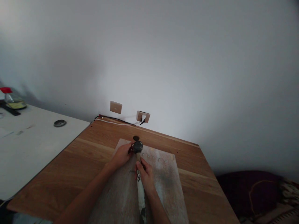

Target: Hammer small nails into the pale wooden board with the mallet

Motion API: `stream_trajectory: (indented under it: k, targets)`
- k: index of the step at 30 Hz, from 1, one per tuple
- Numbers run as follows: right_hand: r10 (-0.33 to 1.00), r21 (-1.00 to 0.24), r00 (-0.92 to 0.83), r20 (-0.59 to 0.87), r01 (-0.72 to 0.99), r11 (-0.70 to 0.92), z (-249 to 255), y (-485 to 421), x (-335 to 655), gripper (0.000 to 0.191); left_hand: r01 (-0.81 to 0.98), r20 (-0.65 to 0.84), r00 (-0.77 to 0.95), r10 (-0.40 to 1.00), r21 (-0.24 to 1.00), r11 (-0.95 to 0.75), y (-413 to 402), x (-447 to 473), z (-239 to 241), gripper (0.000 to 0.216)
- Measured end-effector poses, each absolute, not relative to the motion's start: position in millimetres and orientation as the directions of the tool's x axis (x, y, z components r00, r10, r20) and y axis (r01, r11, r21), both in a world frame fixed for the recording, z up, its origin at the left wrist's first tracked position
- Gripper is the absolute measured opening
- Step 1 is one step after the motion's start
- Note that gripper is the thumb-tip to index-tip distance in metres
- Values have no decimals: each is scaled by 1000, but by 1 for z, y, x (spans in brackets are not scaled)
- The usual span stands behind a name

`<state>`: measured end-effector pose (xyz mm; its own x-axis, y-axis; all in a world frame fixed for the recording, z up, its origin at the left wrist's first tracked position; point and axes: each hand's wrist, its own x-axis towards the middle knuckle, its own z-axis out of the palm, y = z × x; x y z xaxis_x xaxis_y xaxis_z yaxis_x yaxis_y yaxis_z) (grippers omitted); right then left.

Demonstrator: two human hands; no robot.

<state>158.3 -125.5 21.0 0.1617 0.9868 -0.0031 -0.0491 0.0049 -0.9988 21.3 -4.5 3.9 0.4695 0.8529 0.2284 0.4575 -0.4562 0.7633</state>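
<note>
My right hand (145,174) is closed around the handle of a hammer (140,194), gripping it close to the head. The dark, rounded hammer head (137,147) is over the far part of a worn board (161,183). Just left of the head is my left hand (123,154), its fingers bent together at a small dark item that is partly hidden. Several small nail-like bits (153,157) show in a row on the board to the right of the head. A dark round spot (136,137) lies just beyond the board's far edge.
The board rests on a wooden table (91,155) against the wall. White and black cables (116,123) run along its back to a wall socket (143,117). A white table (46,140) on the left holds a roll of tape (60,123) and a red-capped bottle (14,100).
</note>
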Motion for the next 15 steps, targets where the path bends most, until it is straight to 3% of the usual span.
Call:
stream_trajectory:
  k: [13,15]
  targets:
    - [987,-994,154,-37,-110,-20,22,-124,159,46,426,258,498,828,758,-493,-5,16,4,42]
    - [982,-987,179,-57,-160,-28,21,-123,160,45,433,277,494,824,744,-509,-12,12,8,33]
